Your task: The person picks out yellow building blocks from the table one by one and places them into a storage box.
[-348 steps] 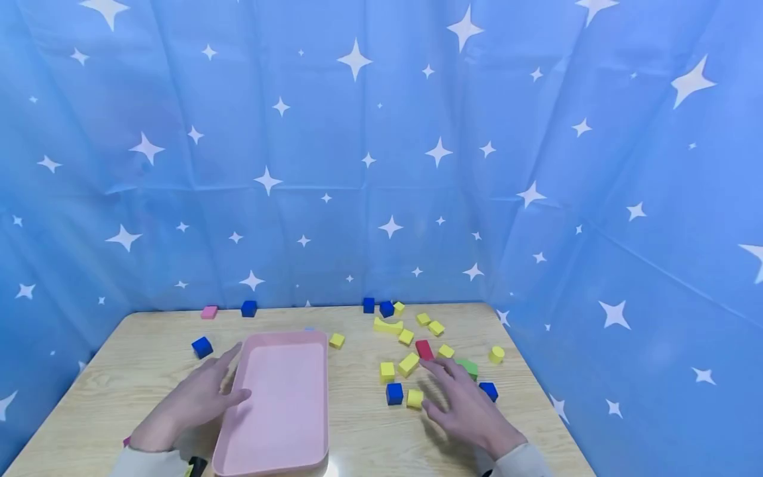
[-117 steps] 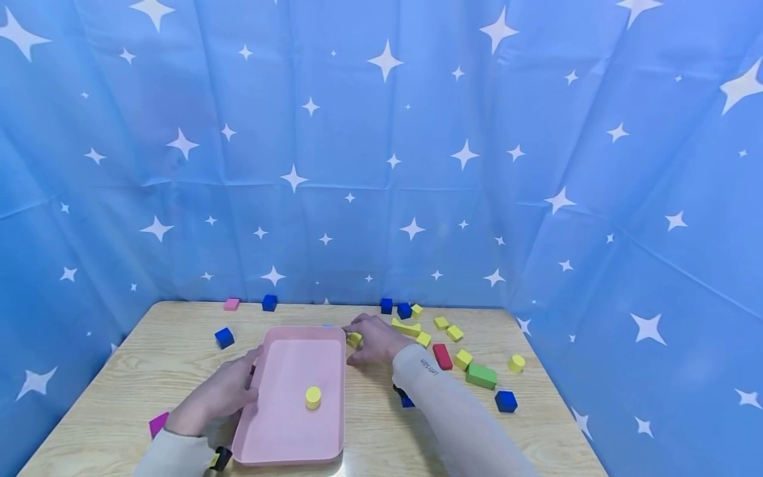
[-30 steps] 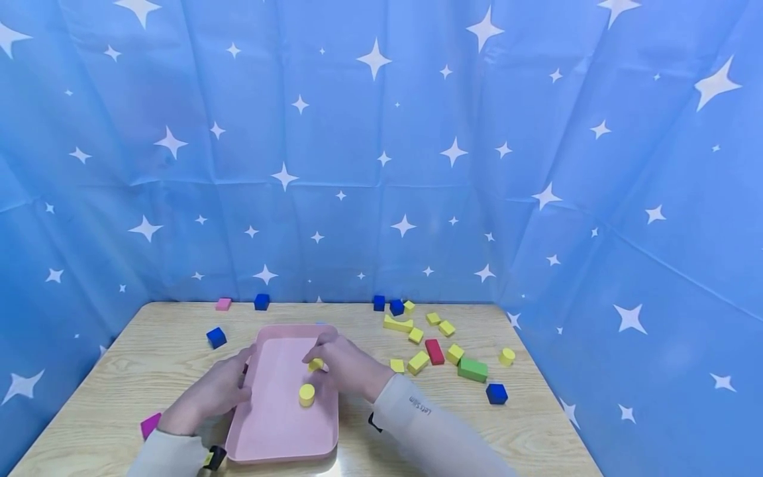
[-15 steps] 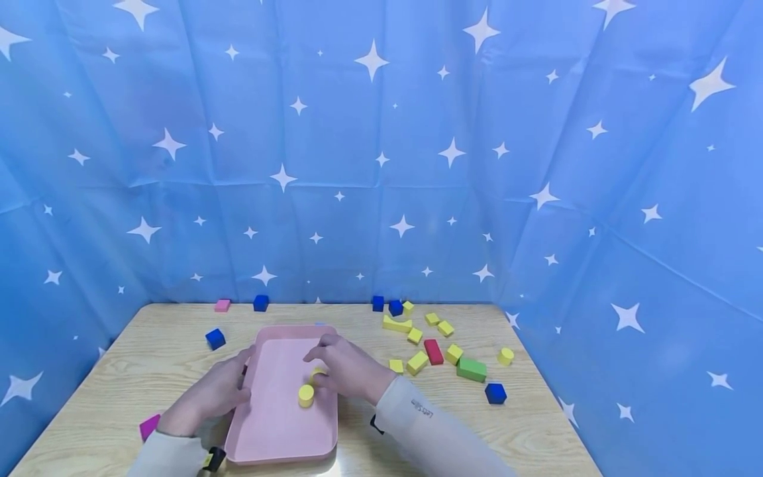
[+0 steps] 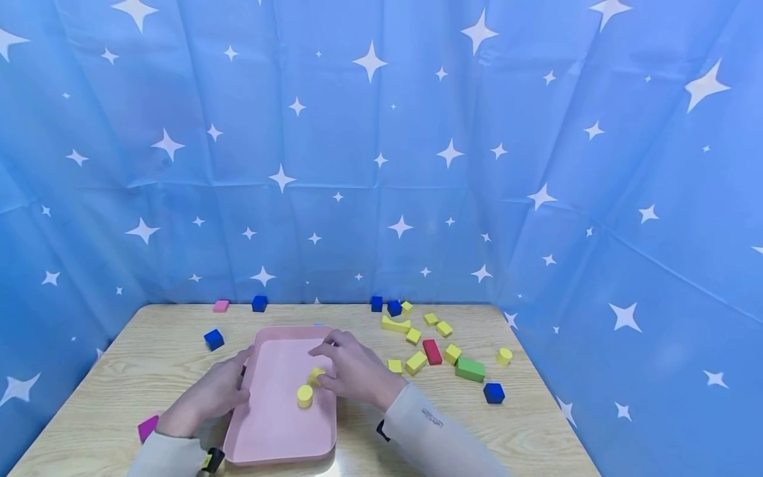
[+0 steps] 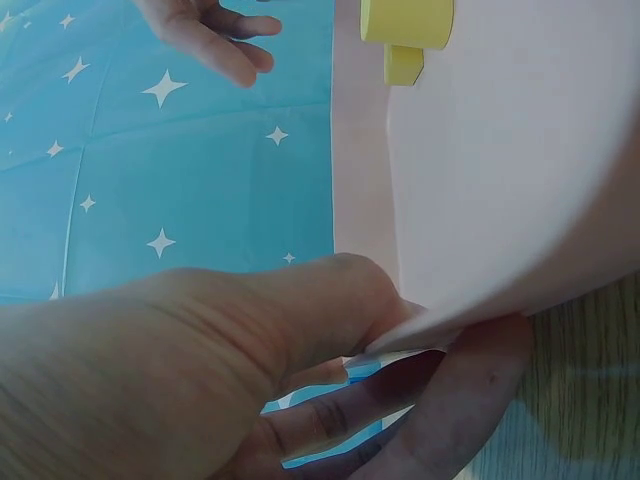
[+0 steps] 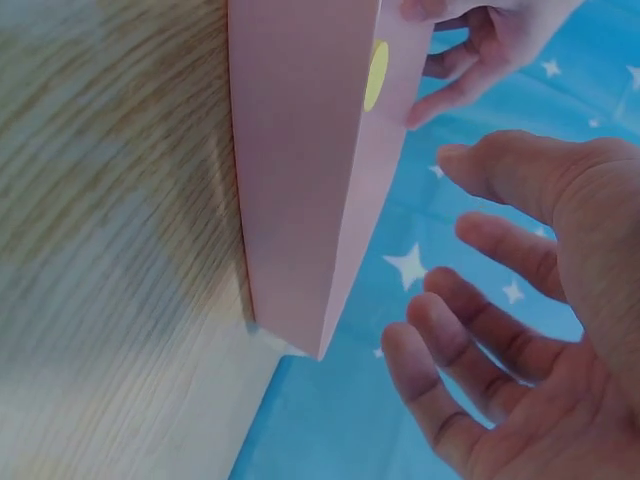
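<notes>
The left hand point(image 5: 206, 392) pinches the tray point(image 5: 271, 430), whose tilting could topple the cylinder point(image 5: 305, 397); the right hand point(image 5: 357, 372), loosely spread, holds nothing.

Over the head feed I'm looking forward and down from farthest off, the tray point(image 5: 274, 397) lying at seven o'clock. At the left wrist I'm peering closely along the left hand point(image 5: 208, 391); at the right, past the right hand point(image 5: 356, 374), the desk point(image 5: 149, 371) showing at nine o'clock. Those two are sharing the tray and both hands.
</notes>
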Tool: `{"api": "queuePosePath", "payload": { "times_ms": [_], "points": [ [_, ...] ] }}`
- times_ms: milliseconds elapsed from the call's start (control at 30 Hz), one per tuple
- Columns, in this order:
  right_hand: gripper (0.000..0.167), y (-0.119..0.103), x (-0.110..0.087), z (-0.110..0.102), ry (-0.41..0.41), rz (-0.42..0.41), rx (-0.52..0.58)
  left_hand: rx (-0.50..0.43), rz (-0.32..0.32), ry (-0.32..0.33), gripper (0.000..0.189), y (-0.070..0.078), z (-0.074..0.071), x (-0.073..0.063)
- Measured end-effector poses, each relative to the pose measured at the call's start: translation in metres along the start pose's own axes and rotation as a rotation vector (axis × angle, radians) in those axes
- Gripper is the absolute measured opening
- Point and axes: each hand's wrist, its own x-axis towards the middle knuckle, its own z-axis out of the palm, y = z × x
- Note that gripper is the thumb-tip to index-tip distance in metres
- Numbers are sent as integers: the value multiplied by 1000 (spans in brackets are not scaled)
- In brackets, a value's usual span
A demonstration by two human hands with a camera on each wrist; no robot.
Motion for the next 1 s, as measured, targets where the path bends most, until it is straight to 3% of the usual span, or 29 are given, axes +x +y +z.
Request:
{"api": "queuePosePath", "payload": {
  "times_ms": [433,733,1000],
  "points": [
    [51,26,-30,2,84,107,102,19,-18,-3,95,1,0,1],
    [52,51,-49,4,87,245,126,29,-23,-6,95,3,-1,1],
    [53,74,-67,1,142,260,120,11,8,20,94,0,-1,0]
  ]
}}
